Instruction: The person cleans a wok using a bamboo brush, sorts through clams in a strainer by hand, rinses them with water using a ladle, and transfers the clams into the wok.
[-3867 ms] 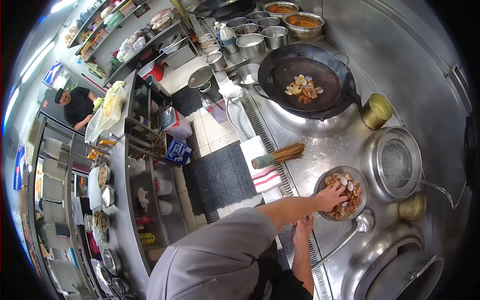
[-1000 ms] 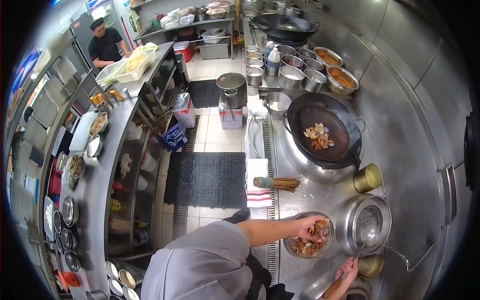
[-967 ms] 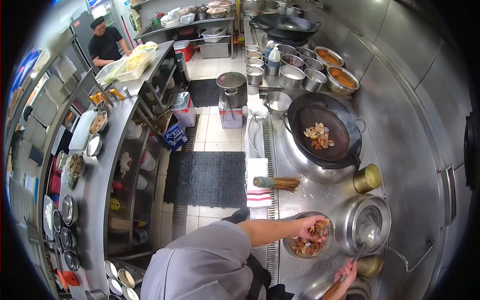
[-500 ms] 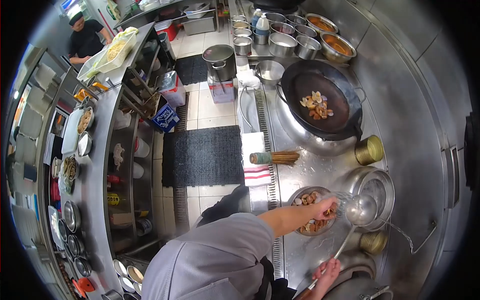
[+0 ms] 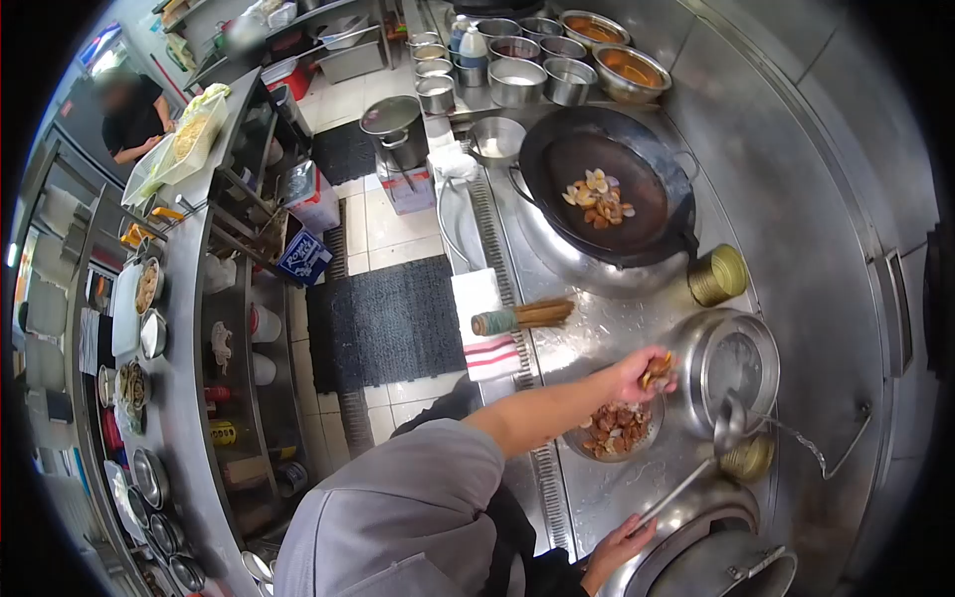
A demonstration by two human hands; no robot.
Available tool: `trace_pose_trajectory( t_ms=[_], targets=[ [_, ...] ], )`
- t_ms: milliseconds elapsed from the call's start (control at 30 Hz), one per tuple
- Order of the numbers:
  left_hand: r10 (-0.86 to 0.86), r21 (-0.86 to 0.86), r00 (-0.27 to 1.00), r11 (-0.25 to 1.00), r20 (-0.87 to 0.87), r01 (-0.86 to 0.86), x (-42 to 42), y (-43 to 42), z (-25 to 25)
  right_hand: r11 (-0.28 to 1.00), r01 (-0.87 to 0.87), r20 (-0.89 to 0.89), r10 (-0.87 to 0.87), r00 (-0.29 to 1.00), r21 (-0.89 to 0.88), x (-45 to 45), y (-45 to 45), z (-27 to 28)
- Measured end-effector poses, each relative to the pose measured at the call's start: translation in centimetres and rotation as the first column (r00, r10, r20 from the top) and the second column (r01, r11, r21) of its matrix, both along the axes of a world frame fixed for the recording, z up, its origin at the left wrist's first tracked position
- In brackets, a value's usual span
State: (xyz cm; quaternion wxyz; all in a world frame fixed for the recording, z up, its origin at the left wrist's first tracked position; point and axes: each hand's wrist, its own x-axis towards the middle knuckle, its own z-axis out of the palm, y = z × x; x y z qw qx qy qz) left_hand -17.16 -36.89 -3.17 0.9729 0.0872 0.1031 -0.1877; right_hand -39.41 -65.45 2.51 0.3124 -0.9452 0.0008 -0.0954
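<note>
My left hand point(image 5: 642, 378), fingers curled, holds a few brownish clams point(image 5: 657, 370) above the near side of the stove. Just below it, a metal bowl point(image 5: 652, 445) contains more brown and pale clams. My right hand point(image 5: 622, 542) is wrapped around the handle of a ladle point(image 5: 729, 423). The ladle's bowl is tipped on its side by the rim of a round steel basin of water point(image 5: 694, 373). Farther off, a black wok point(image 5: 652, 204) has a small heap of clams point(image 5: 599, 197) in it.
A bamboo brush point(image 5: 522, 316) lies by a striped towel point(image 5: 492, 358). Tins point(image 5: 718, 276) stand near the wok and basin. Water runs from a thin spout point(image 5: 846, 448). Steel pots point(image 5: 517, 85) line the back. Another person point(image 5: 134, 114) stands at the far-left counter.
My left hand has risen off the bowl with clams, moving away from the ladle. The ladle has turned onto its side and shifted slightly right. The whole view has shifted.
</note>
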Motion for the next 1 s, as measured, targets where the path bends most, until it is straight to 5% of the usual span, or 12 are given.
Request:
trace_pose_trajectory(
  t_ms=[133, 200, 233, 333, 400, 567, 633, 767, 833, 900, 1000],
  targets=[
    [0.308, 0.248, 0.951, 0.919, 0.037, -0.308, 6.4, 9.0, 3.4, 0.984, 0.099, 0.101, -0.115, 0.988, 0.15, 0.2, -0.9, -2.5],
    [0.441, 0.386, 0.892, 0.81, 0.098, -0.442, 9.2, 14.3, 5.9, 0.981, 0.075, 0.321, -0.014, 0.947, -0.177, 0.4, -0.7, -2.6],
    [0.487, 0.441, 0.864, 0.751, 0.132, -0.491, 10.4, 16.8, 6.5, 0.991, 0.077, 0.304, -0.039, 0.952, -0.113, 0.8, -0.3, -3.1],
    [0.557, 0.786, 0.83, 0.5, 0.031, -0.364, 10.0, 22.7, 12.9, 0.991, 0.136, 0.255, -0.137, 0.957, 0.02, 1.5, -1.1, -4.1],
    [0.553, 0.942, 0.832, 0.255, 0.045, -0.22, 10.7, 25.1, 12.3, 0.991, 0.133, 0.257, -0.13, 0.958, 0.005, 2.5, 0.6, -4.5],
    [0.567, 0.976, 0.795, -0.134, 0.216, -0.169, 9.7, 25.5, 7.0, 0.997, 0.07, 0.291, -0.055, 0.955, -0.041, 4.9, 4.6, -3.9],
    [0.483, 0.948, 0.82, -0.083, 0.307, -0.306, 6.5, 24.5, 6.0, 0.998, 0.045, 0.304, -0.028, 0.952, -0.048, 6.0, 5.6, -3.8],
    [0.424, 0.886, 0.778, -0.214, 0.464, -0.411, -2.9, 24.4, 4.7, 0.998, 0.018, 0.313, 0.003, 0.95, -0.063, 7.1, 7.5, -3.7],
    [0.41, 0.881, 0.785, -0.129, 0.465, -0.454, -9.2, 26.8, 3.2, 0.997, 0.0, 0.314, 0.023, 0.949, -0.071, 7.4, 8.0, -3.7],
    [0.551, 0.943, 0.766, -0.188, 0.331, -0.273, -16.3, 28.9, 2.9, 0.997, -0.017, 0.314, 0.038, 0.949, -0.069, 7.8, 8.7, -3.9],
    [0.702, 0.992, 0.701, -0.088, 0.125, -0.089, -25.4, 32.9, 0.9, 0.997, -0.027, 0.305, 0.049, 0.951, -0.074, 7.9, 10.1, -3.8]
  ],
)
